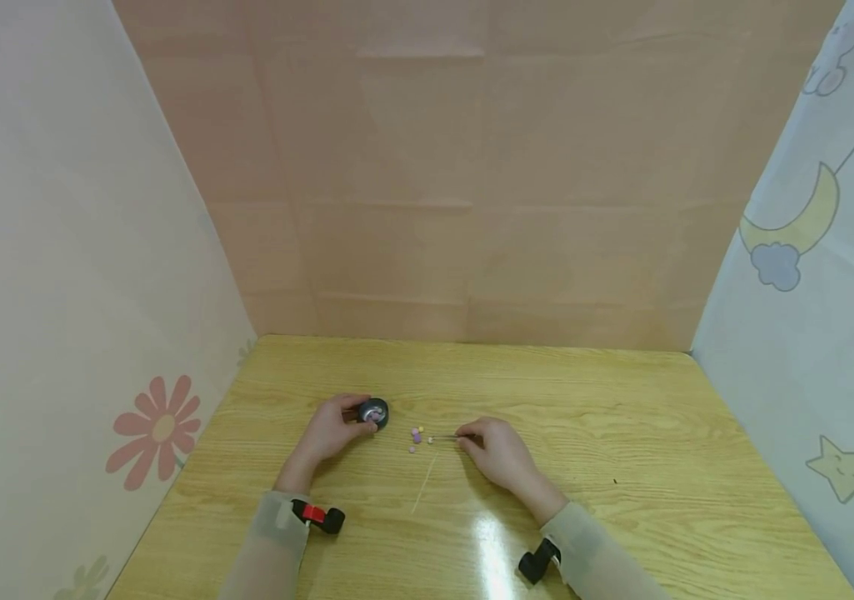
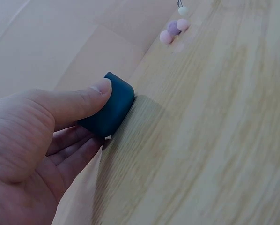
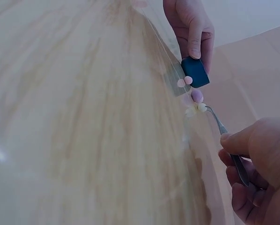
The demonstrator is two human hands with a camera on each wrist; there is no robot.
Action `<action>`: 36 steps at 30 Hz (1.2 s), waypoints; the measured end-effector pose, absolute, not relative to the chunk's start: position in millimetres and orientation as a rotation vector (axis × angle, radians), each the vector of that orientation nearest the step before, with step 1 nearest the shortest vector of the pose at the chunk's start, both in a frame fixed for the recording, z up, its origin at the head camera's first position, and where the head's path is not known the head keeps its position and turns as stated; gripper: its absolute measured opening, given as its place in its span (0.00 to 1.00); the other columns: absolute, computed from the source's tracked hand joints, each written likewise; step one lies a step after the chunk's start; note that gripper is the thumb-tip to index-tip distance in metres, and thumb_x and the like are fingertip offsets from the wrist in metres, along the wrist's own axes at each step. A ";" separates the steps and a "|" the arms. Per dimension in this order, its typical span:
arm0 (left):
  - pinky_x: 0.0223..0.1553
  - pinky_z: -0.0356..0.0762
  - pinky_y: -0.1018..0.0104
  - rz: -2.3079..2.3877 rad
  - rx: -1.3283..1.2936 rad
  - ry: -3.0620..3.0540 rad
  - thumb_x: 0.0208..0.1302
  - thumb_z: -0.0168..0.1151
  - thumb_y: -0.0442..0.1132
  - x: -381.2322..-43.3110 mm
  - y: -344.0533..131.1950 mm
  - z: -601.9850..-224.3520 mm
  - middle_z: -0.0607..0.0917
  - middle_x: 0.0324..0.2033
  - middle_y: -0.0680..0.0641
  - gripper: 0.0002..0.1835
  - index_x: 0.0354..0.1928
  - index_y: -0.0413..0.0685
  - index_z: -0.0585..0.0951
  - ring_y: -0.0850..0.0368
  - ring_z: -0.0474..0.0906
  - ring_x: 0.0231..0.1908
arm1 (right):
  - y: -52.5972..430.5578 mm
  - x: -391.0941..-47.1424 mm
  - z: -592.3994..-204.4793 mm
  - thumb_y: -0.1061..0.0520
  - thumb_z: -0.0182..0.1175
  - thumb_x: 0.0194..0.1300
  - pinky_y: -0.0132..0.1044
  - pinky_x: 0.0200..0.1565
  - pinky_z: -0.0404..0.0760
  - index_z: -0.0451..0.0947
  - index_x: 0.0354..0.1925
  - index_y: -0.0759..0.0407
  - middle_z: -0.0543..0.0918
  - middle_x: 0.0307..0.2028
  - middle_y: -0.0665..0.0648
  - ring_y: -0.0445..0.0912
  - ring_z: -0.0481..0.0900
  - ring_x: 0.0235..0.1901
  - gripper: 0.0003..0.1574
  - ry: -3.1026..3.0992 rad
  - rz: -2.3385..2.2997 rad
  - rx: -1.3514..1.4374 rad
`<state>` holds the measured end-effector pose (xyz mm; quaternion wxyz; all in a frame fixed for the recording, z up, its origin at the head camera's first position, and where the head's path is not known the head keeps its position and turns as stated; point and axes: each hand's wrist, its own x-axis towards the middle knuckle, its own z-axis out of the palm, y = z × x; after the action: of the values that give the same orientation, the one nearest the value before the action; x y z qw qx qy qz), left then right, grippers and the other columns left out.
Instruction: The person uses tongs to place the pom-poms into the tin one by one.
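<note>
Left hand [image 1: 332, 430] has fingers clamped on the dark cup [image 2: 114, 110] on the bench [image 1: 584, 400], apparently steadying it; right hand [image 1: 500, 452] has fingers clamped on tweezers [image 3: 221, 126], tips at a pale bead [image 3: 202, 107], presumably for precision.

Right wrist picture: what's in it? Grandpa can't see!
Metal tweezers in the grip of a right hand reach a small pale ball. Beyond are a purple ball, two pink balls and a dark blue container held by a left hand.
</note>
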<state>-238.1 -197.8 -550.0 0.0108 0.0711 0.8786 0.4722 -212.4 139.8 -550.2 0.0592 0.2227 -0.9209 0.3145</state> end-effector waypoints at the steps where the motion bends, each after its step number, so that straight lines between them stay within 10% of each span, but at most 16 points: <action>1: 0.60 0.84 0.48 1.473 0.223 2.741 0.64 0.80 0.38 -238.0 -198.0 -550.1 0.83 0.63 0.39 0.30 0.68 0.41 0.83 0.41 0.84 0.59 | 140.0 -212.6 -550.4 0.58 0.72 0.72 0.51 0.52 0.88 0.92 0.46 0.52 0.91 0.44 0.50 0.49 0.88 0.47 0.06 -2.792 0.951 0.674; 36: 0.61 0.83 0.48 1.483 0.229 2.738 0.64 0.80 0.38 -239.9 -198.6 -551.6 0.83 0.64 0.38 0.31 0.68 0.41 0.83 0.41 0.84 0.59 | 141.4 -210.4 -551.4 0.57 0.72 0.72 0.46 0.48 0.87 0.92 0.45 0.49 0.90 0.43 0.48 0.45 0.87 0.45 0.06 -2.800 1.031 0.608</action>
<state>-239.9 -198.6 -551.6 0.0095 0.0735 0.8769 0.4750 -210.4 141.4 -551.4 0.0484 0.1996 -0.9184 0.3382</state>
